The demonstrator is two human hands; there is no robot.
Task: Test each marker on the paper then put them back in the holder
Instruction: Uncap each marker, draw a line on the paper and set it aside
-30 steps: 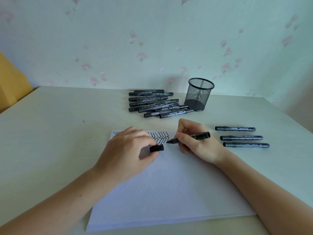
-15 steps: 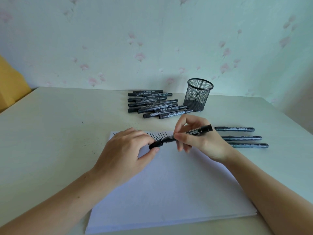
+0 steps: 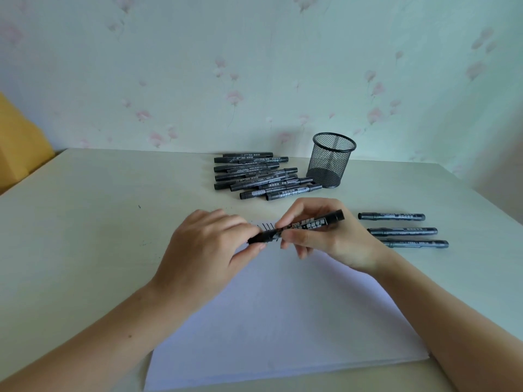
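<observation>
A black marker [image 3: 311, 224] is held above the top of the white paper [image 3: 283, 321]. My right hand [image 3: 325, 236] grips its barrel. My left hand [image 3: 209, 250] pinches the marker's cap [image 3: 261, 237], which sits on the marker's left end. Black test strokes [image 3: 267, 225] show on the paper's top edge, partly hidden by my hands. The black mesh holder [image 3: 331, 159] stands upright at the back, with no marker visible inside.
A pile of several black markers [image 3: 260, 176] lies left of the holder. Three capped markers [image 3: 404, 230] lie in a row right of my right hand. A yellow object [image 3: 17, 142] sits beyond the table's left edge. The wall is close behind.
My right hand lifted the marker's tip off the paper and brought it to the cap in my left hand; the cap is now on the marker.
</observation>
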